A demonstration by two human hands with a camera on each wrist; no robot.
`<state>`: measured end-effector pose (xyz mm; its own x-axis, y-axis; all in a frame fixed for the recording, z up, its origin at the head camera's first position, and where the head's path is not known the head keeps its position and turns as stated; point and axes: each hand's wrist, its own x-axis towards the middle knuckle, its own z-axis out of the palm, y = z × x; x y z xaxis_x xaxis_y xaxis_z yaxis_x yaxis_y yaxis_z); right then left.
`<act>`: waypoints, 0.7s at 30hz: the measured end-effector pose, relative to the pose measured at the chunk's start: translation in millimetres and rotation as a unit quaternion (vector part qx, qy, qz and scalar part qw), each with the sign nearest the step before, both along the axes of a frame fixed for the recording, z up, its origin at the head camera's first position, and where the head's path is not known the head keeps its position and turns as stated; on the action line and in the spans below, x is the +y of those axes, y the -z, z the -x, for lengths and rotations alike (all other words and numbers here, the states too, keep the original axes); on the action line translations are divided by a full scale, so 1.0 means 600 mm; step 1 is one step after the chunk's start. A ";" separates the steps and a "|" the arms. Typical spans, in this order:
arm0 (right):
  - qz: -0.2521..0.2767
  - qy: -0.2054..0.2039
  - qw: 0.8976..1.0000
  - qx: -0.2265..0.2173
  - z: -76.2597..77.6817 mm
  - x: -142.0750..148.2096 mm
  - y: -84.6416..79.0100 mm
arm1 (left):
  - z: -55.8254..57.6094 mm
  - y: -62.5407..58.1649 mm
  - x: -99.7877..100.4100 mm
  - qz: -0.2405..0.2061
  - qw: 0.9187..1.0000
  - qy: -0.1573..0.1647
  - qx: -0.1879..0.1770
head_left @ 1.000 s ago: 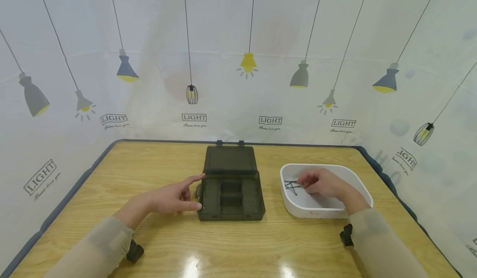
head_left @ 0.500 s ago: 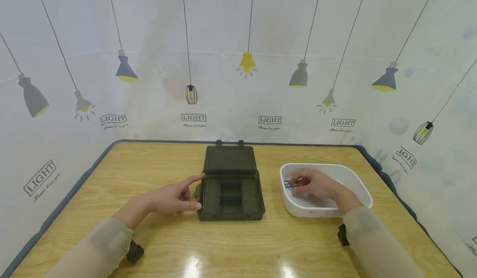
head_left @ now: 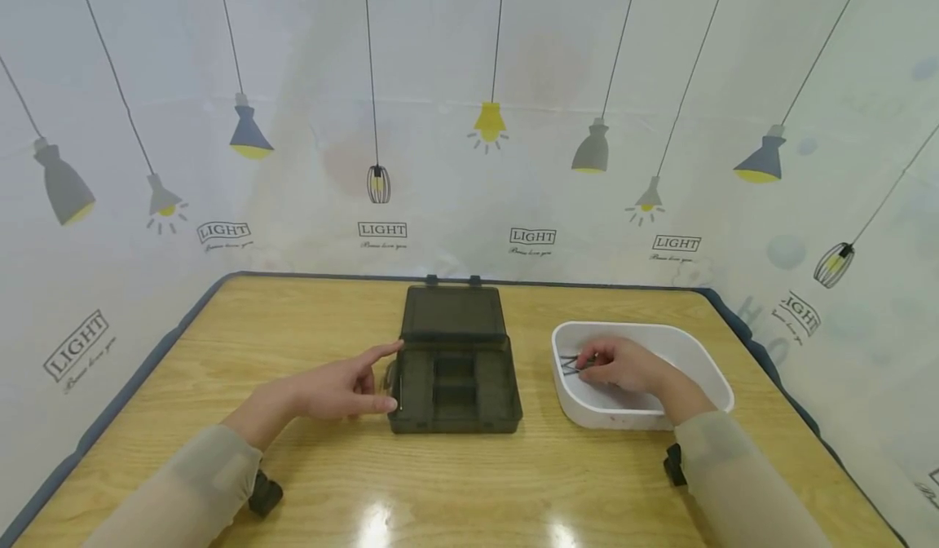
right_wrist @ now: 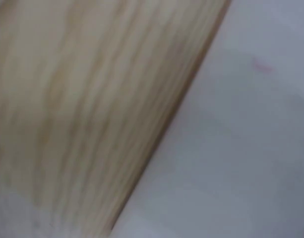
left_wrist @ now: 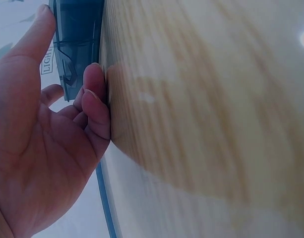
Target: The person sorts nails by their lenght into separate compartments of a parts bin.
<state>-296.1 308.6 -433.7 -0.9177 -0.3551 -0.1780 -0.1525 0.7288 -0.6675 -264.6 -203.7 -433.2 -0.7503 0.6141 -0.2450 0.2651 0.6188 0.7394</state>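
Note:
My left hand (head_left: 330, 389) lies at the left side of a dark translucent plastic box (head_left: 491, 397), index finger and thumb stretched out to its edge. In the left wrist view, the other fingers of the left hand (left_wrist: 52, 144) are bent beside the tabletop. The box's lid (head_left: 453, 313) is flipped back, and one thin metal piece (head_left: 401, 393) shows along its left side. Inside a white tray (head_left: 704, 369), my right hand (head_left: 623, 366) has its bent fingertips at several thin, dark, nail-like pieces (head_left: 567, 362). I cannot tell whether it pinches one.
Both containers stand on a wooden table (head_left: 469, 483), with bare wood between them. A patterned white curtain (head_left: 455, 197) rises behind the table and along both sides. The right wrist view is filled by wood grain and the tray's pale outer wall (right_wrist: 231, 148).
My right hand has moved left inside the tray and down to the thin pieces, then slightly back right. The left hand and the box have stayed in place.

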 end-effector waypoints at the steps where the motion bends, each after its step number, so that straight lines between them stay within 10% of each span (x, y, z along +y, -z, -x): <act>1: 0.001 0.001 1.000 -0.001 0.000 -0.001 0.000 | 0.000 0.000 0.000 0.000 1.000 0.000 0.000; 21: -0.023 0.019 0.999 0.025 0.008 0.010 -0.011 | 0.003 0.002 -0.002 0.008 1.000 0.001 0.005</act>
